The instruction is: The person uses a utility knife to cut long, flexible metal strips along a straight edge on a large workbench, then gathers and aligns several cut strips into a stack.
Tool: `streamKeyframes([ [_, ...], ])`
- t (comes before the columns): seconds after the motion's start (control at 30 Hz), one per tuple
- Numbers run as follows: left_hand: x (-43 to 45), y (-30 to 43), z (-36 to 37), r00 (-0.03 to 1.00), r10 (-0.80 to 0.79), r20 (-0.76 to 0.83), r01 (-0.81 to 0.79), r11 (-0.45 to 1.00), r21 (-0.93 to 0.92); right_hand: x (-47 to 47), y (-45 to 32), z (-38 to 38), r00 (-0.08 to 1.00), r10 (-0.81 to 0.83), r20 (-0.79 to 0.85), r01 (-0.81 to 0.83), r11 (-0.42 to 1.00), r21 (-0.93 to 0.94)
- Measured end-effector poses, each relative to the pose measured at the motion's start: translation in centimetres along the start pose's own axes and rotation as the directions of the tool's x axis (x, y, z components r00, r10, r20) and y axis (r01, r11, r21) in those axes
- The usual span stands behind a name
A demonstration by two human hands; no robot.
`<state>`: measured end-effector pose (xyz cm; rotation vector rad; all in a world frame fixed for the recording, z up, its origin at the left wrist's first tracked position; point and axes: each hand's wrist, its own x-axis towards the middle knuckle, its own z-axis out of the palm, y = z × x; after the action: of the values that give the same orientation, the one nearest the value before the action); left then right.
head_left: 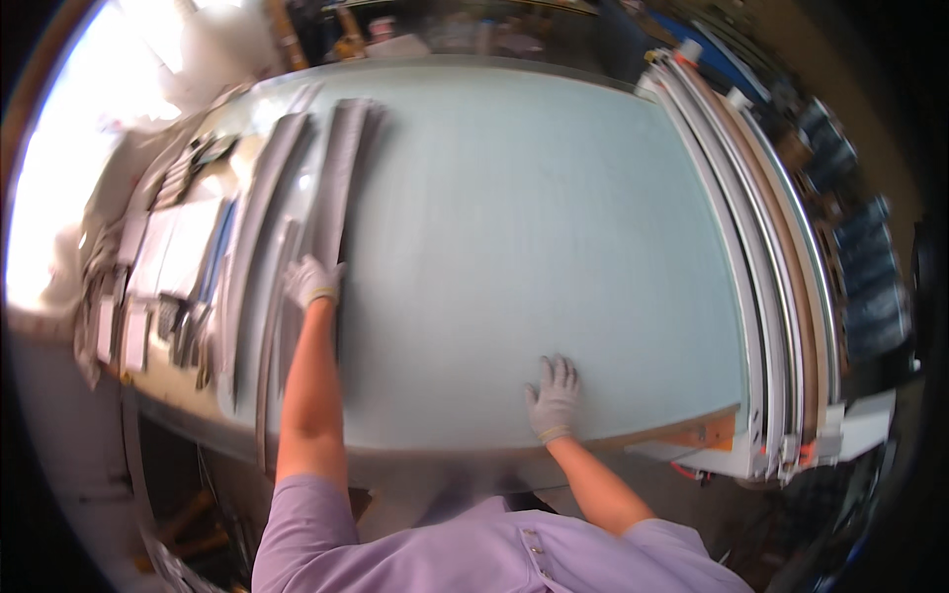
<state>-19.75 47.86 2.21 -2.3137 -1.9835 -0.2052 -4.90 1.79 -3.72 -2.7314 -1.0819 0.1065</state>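
My left hand (313, 282), in a pale work glove, is at the near part of a long grey strip (342, 167). The thumb lies along the strip's right edge and the fingers are over its left side; blur softens the grip, and my forearm hides some of what lies below. My right hand (556, 396), gloved alike, rests palm down with fingers apart on the pale blue-green tabletop (534, 244), near its front edge. Left of the held strip lie a narrow strip (276, 319) and a wider, long grey strip (268, 193).
A rail assembly with metal bars and a brown roller (767, 200) runs along the table's right side. White sheets (174, 241), a blue strip (221, 241) and small tools (185, 330) lie at the left. Dark wrapped bundles (867, 259) stand beyond the rails.
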Motion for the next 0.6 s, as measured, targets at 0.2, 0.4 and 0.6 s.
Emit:
streamKeyframes([
  [0.2,5.7,2.4,3.6,0.952,0.29,0.103,-0.237,0.905,-0.355,-0.5,1.8,1.3,0.995,0.048,-0.091,-0.045,0.998,0.042],
  [0.4,14.7,-2.5,14.6,0.648,0.336,0.684,0.582,0.361,-0.729,0.0,1.0,2.8,0.999,0.031,0.015,-0.032,0.996,0.083],
  [0.6,7.3,6.8,9.2,0.82,0.264,0.508,0.301,0.556,-0.775,-0.9,0.2,1.9,0.995,0.057,0.077,-0.07,0.982,0.178],
])
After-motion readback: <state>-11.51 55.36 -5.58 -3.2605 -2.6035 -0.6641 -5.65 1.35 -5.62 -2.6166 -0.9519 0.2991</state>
